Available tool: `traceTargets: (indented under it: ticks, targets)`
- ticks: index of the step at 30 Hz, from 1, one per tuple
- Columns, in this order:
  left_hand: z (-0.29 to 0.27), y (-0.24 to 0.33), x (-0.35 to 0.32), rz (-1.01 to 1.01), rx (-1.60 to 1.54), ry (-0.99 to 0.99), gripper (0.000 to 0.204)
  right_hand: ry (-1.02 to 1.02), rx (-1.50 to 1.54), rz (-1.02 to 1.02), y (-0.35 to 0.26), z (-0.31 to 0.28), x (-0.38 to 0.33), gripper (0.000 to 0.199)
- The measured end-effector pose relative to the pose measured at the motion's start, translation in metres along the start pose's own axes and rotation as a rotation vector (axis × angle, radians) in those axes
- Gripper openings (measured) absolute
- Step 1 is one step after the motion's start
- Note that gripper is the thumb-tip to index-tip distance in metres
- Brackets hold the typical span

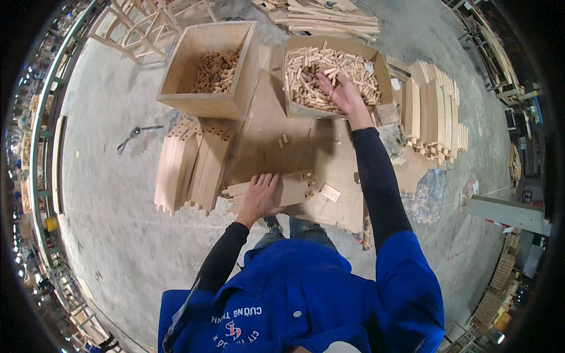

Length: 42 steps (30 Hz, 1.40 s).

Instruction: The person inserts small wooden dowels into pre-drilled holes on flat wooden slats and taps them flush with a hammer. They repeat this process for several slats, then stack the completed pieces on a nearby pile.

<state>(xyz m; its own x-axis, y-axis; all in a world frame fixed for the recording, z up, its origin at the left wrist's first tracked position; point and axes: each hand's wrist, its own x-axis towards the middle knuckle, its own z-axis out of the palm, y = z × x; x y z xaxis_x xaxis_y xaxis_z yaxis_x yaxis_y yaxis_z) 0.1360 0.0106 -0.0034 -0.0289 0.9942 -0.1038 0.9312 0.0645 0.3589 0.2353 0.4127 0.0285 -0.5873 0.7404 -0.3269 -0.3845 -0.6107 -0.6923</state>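
Cardboard box, tan, open-topped, stood upper centre, apparently for easy reach. Flat pale wooden pieces lay lower centre under the left hand, thumb splayed, seemingly steadying; clasp unclear. Right hand half-curled among short cylindrical tan wooden dowels; pinch: could not tell.

The left grip lies palm down across pale wooden pieces with holes at their right ends, near the front edge of the counter. The right grip reaches into a cardboard box full of short dowels, fingertips among them. Beside that box stands a wooden bin partly filled with darker dowels. Loose dowels lie between. Curved slats are stacked at left and at right.
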Motion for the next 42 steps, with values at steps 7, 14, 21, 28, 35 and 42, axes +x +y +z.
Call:
traceTargets:
  ticks: [7, 14, 21, 28, 35, 42]
  targets:
    - [-0.001, -0.003, -0.002, 0.024, -0.007, 0.017, 0.103, 0.010, -0.241, -0.098, -0.011, 0.019, -0.078, 0.030]
    - [0.007, -0.004, -0.004, 0.068, 0.023, 0.094, 0.104, -0.040, -0.612, 0.002, 0.041, -0.015, -0.198, 0.023]
    - [0.012, -0.003, -0.002, 0.067, 0.021, 0.087, 0.109, 0.060, -0.605, 0.110, 0.128, -0.078, -0.280, 0.023]
    - [0.003, 0.000, -0.004, 0.048, 0.009, 0.068, 0.111, -0.021, -0.710, 0.112, 0.166, -0.071, -0.302, 0.018]
    - [0.009, -0.004, -0.004, 0.054, -0.006, 0.091, 0.109, 0.046, -1.223, 0.060, 0.164, -0.044, -0.299, 0.022]
    - [0.010, -0.005, -0.003, 0.053, -0.027, 0.098, 0.109, 0.078, -1.421, -0.081, 0.163, -0.044, -0.295, 0.028]
